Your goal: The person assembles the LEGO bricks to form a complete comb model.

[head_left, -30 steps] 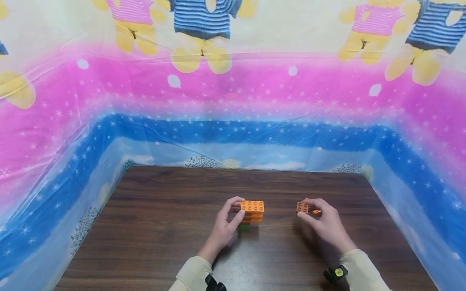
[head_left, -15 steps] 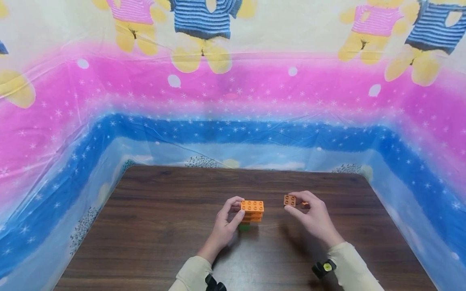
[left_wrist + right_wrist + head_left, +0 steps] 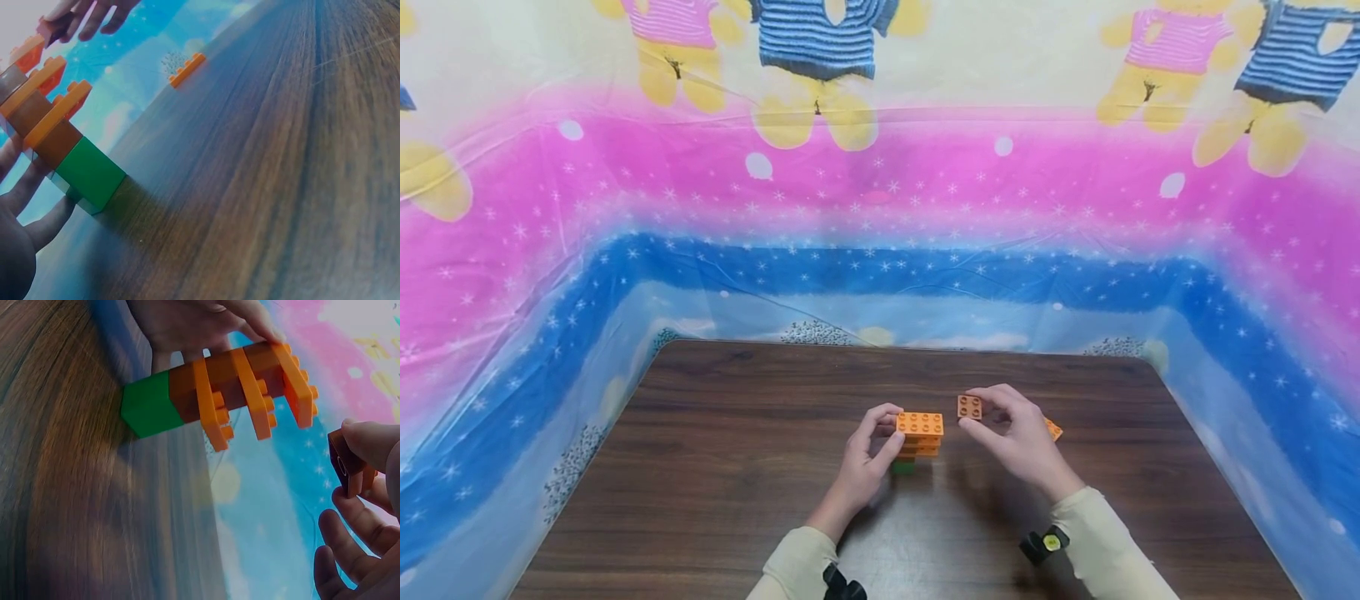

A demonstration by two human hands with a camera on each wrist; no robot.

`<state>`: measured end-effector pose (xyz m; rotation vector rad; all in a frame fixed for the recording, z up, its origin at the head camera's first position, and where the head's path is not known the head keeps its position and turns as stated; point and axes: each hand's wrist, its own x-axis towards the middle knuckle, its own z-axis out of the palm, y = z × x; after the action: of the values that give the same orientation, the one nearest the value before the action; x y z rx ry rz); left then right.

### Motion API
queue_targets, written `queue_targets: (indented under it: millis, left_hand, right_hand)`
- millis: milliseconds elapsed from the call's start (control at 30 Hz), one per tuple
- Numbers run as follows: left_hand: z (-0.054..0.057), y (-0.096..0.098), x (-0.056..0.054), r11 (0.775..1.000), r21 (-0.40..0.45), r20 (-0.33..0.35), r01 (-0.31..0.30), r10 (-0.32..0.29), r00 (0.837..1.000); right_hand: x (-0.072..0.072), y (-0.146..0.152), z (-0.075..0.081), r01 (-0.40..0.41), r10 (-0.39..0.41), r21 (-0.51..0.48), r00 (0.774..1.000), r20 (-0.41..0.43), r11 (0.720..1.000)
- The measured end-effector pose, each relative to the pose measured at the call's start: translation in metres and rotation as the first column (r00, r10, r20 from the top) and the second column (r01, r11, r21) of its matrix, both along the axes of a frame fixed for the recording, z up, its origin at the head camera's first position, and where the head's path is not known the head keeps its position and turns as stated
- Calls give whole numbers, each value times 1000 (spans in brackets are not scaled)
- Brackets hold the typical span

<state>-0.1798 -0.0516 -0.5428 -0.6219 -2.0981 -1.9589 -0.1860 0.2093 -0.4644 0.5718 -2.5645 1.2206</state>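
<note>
A tower of toy building bricks (image 3: 919, 424) stands on the table, its green brick (image 3: 147, 405) at the bottom. Brown bricks (image 3: 224, 378) and flat orange plates (image 3: 252, 397) alternate above, the plates jutting out to one side, with one on top. My left hand (image 3: 865, 462) grips the tower from the left, thumb and fingers at its upper part. Between thumb and fingertips of my right hand (image 3: 1026, 442) is a small square brown brick (image 3: 969, 407), held in the air right of the tower, studs up.
Another orange plate (image 3: 1055, 429) lies on the dark wooden table (image 3: 737, 433) beyond my right hand, partly covered by it in the head view. A patterned cloth (image 3: 880, 192) hangs round the table's back and sides.
My right hand has moved left with the brown brick, closer to the tower. The orange plate behind that hand stays on the table. My left hand and the tower have kept their place.
</note>
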Motion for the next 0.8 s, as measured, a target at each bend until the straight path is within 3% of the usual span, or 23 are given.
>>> queue_targets:
  millis: [333, 633, 800]
  left_hand:
    - [1, 1, 1, 1000, -9, 22, 1, -1, 1000]
    - [0, 3, 1, 1000, 21, -2, 2, -2, 1000]
    - [1, 3, 2, 1000, 27, 2, -1, 1, 1000]
  right_hand:
    - [-1, -22, 7, -65, 65, 4, 998, -24, 998]
    - [-2, -40, 9, -128, 128, 6, 989, -75, 992]
    - [-4, -48, 7, -155, 155, 3, 986, -61, 988]
